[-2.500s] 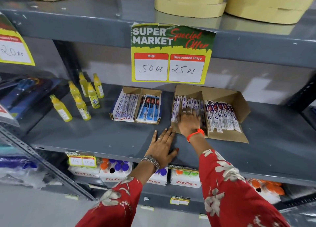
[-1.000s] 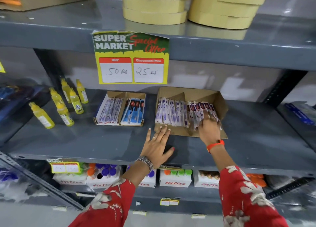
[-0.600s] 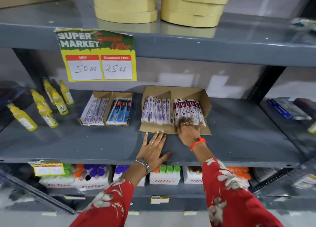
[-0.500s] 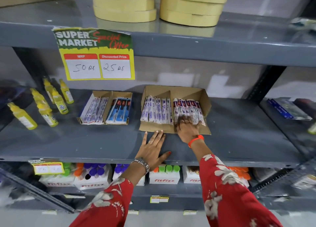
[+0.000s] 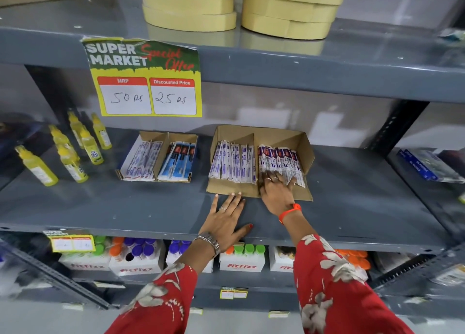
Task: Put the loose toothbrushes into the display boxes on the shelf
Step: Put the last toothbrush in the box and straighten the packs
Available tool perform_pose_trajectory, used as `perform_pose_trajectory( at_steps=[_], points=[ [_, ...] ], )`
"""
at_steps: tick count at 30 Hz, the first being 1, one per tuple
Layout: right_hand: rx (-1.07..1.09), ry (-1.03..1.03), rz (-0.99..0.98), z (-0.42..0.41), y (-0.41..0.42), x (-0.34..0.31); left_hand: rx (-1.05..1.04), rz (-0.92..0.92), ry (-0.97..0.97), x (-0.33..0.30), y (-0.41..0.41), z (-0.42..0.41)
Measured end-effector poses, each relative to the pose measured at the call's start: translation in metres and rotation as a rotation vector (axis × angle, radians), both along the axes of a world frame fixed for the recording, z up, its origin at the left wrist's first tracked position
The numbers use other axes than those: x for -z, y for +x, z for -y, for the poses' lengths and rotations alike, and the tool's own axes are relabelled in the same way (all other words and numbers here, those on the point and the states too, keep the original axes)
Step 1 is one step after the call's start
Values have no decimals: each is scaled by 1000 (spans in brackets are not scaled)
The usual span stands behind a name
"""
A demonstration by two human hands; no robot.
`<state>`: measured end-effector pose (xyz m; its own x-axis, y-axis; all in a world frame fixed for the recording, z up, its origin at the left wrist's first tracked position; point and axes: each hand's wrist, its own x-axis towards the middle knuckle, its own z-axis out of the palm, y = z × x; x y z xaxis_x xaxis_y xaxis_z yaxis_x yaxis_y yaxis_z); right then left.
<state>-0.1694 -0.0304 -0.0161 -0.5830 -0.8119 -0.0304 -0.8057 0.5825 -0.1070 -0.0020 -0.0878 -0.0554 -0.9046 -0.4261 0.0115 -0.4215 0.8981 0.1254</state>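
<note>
The packaged toothbrushes in the right compartment of the larger cardboard display box lie side by side, long axes running from the shelf's front edge toward the back wall, their purple-and-red printed ends at the far side. The wrappers are glossy white film, flat and narrow. A second row of toothbrush packs — white with purple print — fills the left compartment on the same front-to-back axis, leaning slightly leftward. The box is plain brown corrugated card, with a raised central divider and a flattened front flap. The right hand rests palm down on the near ends of the right-hand row, fingers spread over the wrappers and gripping nothing visible; an orange band circles its wrist. The left hand lies flat and open on the grey metal shelf, fingers splayed, fingertips just at the box's front flap; a metal watch sits at the wrist. Both sleeves are red with a pale floral print. To the left stands a smaller two-compartment display box holding white packs and blue packs. Further left are yellow plastic bottles. A yellow-and-green price sign — marked 50 and 25 — hangs from the shelf above.
</note>
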Motion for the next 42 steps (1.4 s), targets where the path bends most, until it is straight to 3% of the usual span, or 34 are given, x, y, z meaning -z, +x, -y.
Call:
perform_pose_trajectory(
  at_steps=[10,18,31,38,42],
  points=[
    [66,-68,47,-3,-3,9,0,4,10,-2,1,-1],
    [361,-152,-54,-21,-16,15,3,10,18,-2,0,-1],
    [357,-84,5,-26,-33,15,2,-10,-4,1,0,0],
    [328,-330,-20,-27,-4,-6,-121,-230,113,-13,10,2],
    [260,-514,4,-7,28,-16,-214,-226,52,-16,54,24]
  ],
)
